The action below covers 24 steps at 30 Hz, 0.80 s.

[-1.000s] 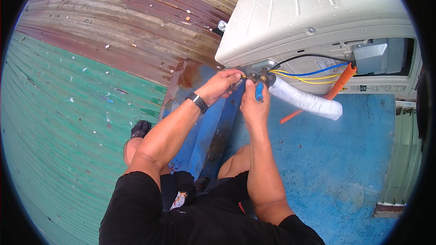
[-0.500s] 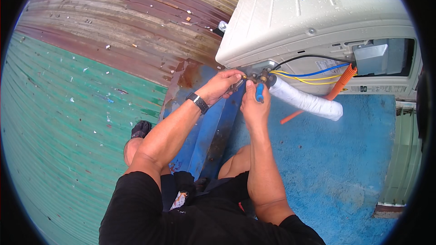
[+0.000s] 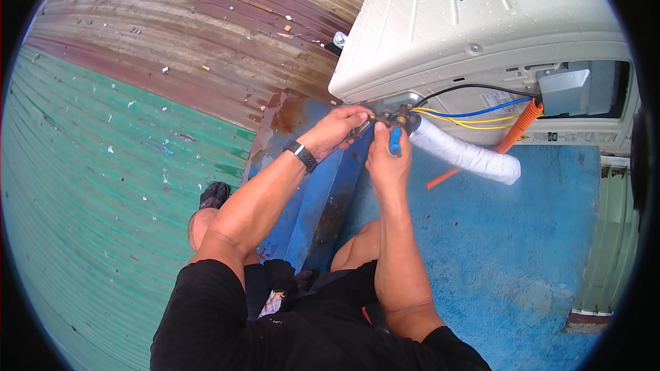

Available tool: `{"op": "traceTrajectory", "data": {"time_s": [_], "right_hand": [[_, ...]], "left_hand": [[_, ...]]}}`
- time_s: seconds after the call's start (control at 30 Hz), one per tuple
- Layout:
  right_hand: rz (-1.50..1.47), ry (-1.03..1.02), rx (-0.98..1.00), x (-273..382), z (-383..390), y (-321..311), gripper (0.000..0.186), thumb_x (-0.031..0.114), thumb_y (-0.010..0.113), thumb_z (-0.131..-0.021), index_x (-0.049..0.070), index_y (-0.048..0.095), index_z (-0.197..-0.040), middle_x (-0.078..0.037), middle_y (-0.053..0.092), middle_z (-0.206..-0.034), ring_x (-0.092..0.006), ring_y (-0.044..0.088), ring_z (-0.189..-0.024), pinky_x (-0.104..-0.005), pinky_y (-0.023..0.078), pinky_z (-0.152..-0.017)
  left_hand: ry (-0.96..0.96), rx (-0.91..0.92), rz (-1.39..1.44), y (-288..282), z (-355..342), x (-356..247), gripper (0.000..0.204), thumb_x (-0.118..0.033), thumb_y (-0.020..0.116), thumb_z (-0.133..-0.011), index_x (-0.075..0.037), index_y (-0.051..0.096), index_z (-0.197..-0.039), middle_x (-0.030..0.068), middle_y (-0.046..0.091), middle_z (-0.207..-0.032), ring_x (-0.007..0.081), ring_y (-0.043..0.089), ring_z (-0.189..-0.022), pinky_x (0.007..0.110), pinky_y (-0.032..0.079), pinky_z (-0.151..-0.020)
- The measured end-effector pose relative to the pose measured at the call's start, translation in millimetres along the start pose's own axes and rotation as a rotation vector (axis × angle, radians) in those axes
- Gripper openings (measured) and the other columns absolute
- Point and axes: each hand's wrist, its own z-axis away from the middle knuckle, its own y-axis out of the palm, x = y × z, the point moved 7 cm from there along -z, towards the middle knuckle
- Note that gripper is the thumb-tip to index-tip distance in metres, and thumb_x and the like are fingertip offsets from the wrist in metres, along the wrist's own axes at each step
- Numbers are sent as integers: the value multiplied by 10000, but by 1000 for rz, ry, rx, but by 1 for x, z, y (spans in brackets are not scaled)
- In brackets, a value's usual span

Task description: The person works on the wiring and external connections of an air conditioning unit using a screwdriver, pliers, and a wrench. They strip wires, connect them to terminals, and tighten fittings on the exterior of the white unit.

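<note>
At the side of a white outdoor air-conditioner unit, both my hands work around its brass service valves. My left hand, with a dark watch on the wrist, is closed, thumb and fingers pinched at a small brass fitting. A dark metal piece shows beneath these fingers; its kind is hard to make out. My right hand is closed around a blue-handled tool, thumb pointing up toward the valves. The tool's working end is hidden among the fittings.
White-wrapped pipe juts out right of the valves. Black, blue and yellow wires run to an orange corrugated conduit by the unit's uncovered opening. Green corrugated roofing lies left, a blue ledge below, blue surface right.
The unit and valves sit very slightly further right in the picture. Both hands keep the same hold at the valves.
</note>
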Motion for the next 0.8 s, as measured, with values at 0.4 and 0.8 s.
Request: {"op": "traceTrajectory", "data": {"time_s": [0.4,0.8], "right_hand": [[-12,4,4,2,1,0,292,260,614,-1028,53,530,-840,-3,529,-627,-96,489,-539,-286,396,-501],[-33,15,2,3,1,1,281,250,618,-1024,49,536,-845,-4,534,-638,-93,490,-547,-283,396,-502]], "left_hand": [[-2,-11,3,0,-1,1,261,-278,562,-1043,-128,633,-1246,-60,531,-783,37,470,-610,194,341,-487],[-5,-1,-12,-1,-2,2,271,-304,549,-1043,-138,650,-1232,-56,546,-799,62,469,-653,217,360,-531]]}}
